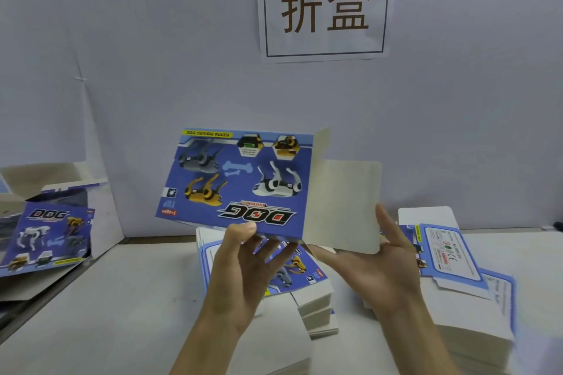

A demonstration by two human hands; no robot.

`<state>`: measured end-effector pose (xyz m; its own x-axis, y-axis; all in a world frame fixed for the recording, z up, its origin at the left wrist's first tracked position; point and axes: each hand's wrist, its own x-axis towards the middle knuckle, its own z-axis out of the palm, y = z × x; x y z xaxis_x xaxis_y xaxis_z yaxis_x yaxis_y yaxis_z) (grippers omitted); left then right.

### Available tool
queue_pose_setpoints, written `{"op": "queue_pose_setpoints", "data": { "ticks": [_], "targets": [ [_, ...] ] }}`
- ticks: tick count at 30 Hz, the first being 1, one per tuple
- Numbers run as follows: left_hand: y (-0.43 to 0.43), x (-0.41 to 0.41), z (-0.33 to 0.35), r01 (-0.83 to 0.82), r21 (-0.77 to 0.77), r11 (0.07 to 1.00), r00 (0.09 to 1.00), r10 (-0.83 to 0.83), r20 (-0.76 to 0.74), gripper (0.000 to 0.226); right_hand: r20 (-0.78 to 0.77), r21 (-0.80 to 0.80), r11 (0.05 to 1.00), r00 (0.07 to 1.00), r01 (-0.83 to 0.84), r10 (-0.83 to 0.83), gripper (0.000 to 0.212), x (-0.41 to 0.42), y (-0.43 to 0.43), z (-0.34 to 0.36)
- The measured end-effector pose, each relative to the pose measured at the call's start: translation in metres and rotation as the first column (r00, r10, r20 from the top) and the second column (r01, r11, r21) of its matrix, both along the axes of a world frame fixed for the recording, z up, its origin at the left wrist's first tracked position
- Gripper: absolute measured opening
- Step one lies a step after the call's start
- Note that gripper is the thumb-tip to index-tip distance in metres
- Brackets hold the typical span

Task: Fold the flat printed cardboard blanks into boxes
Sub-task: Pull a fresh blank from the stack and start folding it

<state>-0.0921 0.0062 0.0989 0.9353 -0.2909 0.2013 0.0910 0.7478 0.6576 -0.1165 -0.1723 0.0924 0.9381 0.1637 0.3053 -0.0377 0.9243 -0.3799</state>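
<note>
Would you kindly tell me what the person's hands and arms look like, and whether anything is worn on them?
Both are bare. The left hand and the right hand wear no gloves, and no ring shows on the fingers. The forearms are uncovered down to the picture's lower edge, with no sleeve, watch or bracelet visible.

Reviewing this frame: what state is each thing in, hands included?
held blank: raised, print facing the camera upside down, plain side flap swung out.
left hand: pinches the held blank's lower edge, thumb on the print.
right hand: fingers straight, supporting the plain flap.
middle stack: flat, unfolded.
right stack: flat, unfolded.
folded box: formed, set aside at left.
</note>
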Motion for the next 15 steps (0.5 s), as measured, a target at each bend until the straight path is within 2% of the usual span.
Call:
{"op": "queue_pose_setpoints", "data": {
  "ticks": [1,3,5,7,8,9,12,14,15],
  "targets": [
    [0.001,0.001,0.000,0.002,0.003,1.000,1.000,-0.002,-0.009,0.012,-0.001,-0.045,0.999,1.000,0.019,-0.019,0.053,-0.001,0.001,0.001],
    [0.003,0.002,0.000,-0.006,0.021,1.000,1.000,0.006,-0.013,0.012,-0.068,-0.156,0.976,0.984,0.151,-0.163,0.059,0.001,0.009,0.004],
    [0.001,0.003,-0.002,-0.035,0.051,0.998,0.999,0.034,0.015,0.036,-0.157,-0.268,0.914,0.922,0.305,-0.354,0.060,0.005,0.020,0.005],
    [0.001,0.004,-0.002,-0.073,0.070,0.995,0.997,0.070,0.042,0.062,-0.179,-0.277,0.885,0.884,0.375,-0.431,0.055,0.009,0.029,0.003],
    [0.003,0.005,-0.001,-0.078,0.076,0.994,0.996,0.074,0.055,0.068,-0.167,-0.258,0.885,0.884,0.389,-0.437,0.054,0.010,0.031,0.001],
    [0.006,0.006,0.000,-0.074,0.083,0.994,0.996,0.069,0.065,0.068,-0.138,-0.226,0.897,0.898,0.381,-0.417,0.054,0.010,0.031,-0.001],
    [0.019,0.009,0.004,0.000,0.073,0.997,0.999,-0.003,0.050,0.049,-0.069,-0.180,0.933,0.942,0.313,-0.329,0.057,0.007,0.026,-0.003],
    [0.024,0.009,0.005,0.016,0.060,0.998,0.999,-0.018,0.030,0.044,-0.083,-0.211,0.913,0.925,0.349,-0.372,0.047,0.010,0.027,-0.004],
    [0.023,0.008,0.005,0.002,0.078,0.997,0.999,-0.005,0.037,0.049,-0.112,-0.226,0.890,0.897,0.397,-0.428,0.039,0.013,0.029,-0.004]
  ]
}}
